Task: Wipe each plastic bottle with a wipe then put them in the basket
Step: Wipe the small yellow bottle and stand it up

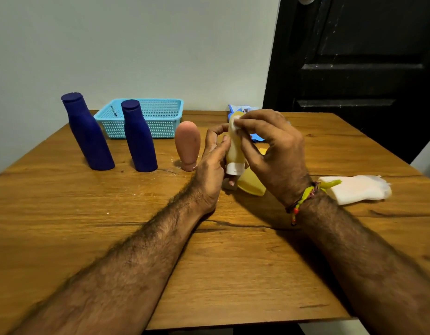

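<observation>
left hand (212, 163) grips yellow bottle (235, 151), right hand (269, 143) pinches wipe (234, 125) on it; mid-wipe, next goes far-left into basket (136, 117).

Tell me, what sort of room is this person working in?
Probably a room in a home, not a workshop: a worn wooden table pushed against a plain pale painted wall, beside a dark panelled door. Household plastic bottles and a light blue perforated plastic basket sit on the table.
</observation>
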